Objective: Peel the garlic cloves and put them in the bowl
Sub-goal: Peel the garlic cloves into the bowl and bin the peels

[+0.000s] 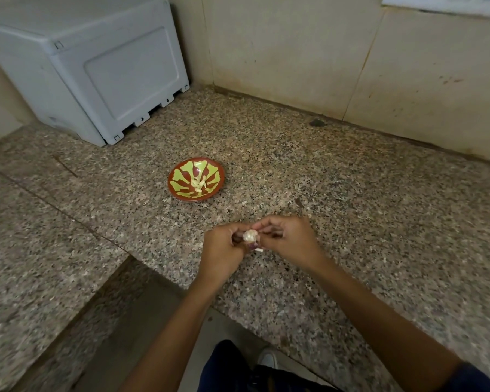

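Peeling step: my left hand [219, 247] grips the garlic [250, 236] just above the worktop [351, 193], my right hand [286, 236] fingers pinching at its skin. Peeled cloves [198, 183] already lie in the bowl [178, 190], well apart. Next, I judge: strip a clove free, carry it over.

Just below the middle of the frame, the left hand [222, 246] and the right hand [287, 236] meet over the speckled worktop [351, 193], both pinching a pale garlic piece [250, 236] between their fingertips; a purplish scrap under it seems to be loose skin. Above them, left of centre, a red bowl [178, 181] with yellow-green petals holds several peeled cloves [198, 183]. A grey box [96, 66] fills the upper left corner.
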